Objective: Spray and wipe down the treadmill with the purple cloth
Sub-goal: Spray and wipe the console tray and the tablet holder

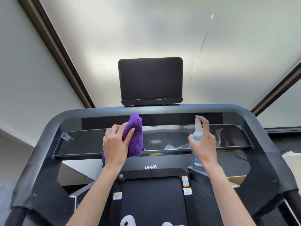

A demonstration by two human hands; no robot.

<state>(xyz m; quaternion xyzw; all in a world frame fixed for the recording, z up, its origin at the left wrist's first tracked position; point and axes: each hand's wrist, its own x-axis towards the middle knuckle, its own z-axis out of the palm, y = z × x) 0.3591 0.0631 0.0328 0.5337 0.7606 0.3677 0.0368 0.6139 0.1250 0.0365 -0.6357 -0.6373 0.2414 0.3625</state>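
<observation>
The dark treadmill fills the lower view, its glossy console panel (84,142) stretching across the middle and its belt (153,199) below. My left hand (116,144) grips the bunched purple cloth (135,134), held against the console left of centre. My right hand (204,142) holds a small white spray bottle (197,132) upright over the console's right half, with the index finger on the nozzle top. The bottle's lower part shows under my palm.
A black tablet holder (150,80) stands above the console's top rail (162,108). A small clear plastic cap (66,136) lies on the console's left end. Frosted window panes rise behind. Side handrails (260,160) flank the belt. White footwear tips (128,221) show at the bottom.
</observation>
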